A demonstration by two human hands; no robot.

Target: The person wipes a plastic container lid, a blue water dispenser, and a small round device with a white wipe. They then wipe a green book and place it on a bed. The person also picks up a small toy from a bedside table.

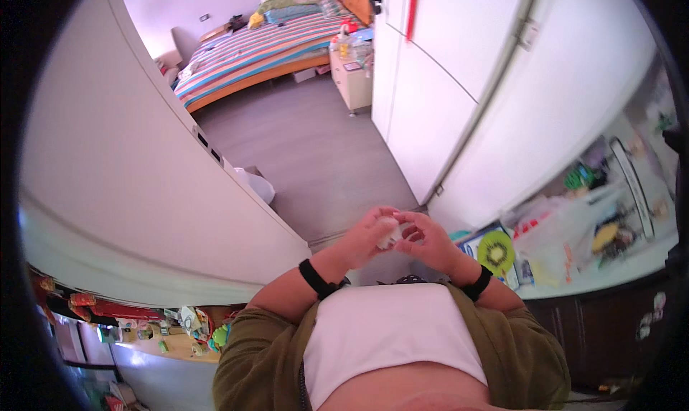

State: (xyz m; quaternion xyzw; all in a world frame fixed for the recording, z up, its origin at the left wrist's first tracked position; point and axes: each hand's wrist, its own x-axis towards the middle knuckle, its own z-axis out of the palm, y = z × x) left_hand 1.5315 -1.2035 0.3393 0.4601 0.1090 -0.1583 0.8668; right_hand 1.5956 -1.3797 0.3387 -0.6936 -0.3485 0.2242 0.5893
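Observation:
My left hand [367,237] is closed around a small whitish, translucent object [388,235], held in front of my chest. What the object is, I cannot tell, since fingers cover part of it and it is blurred. My right hand [429,240] is close against it from the other side, its fingers curled with gaps between them. Whether those fingers also grip the object is not clear. Both wrists wear black bands.
An open white door [430,88] is at the right of a doorway, with a white wall [134,158] at the left. Beyond are a grey floor [317,142], a striped bed [269,45] and a nightstand [355,82]. A cluttered counter [592,284] with plastic bags stands right.

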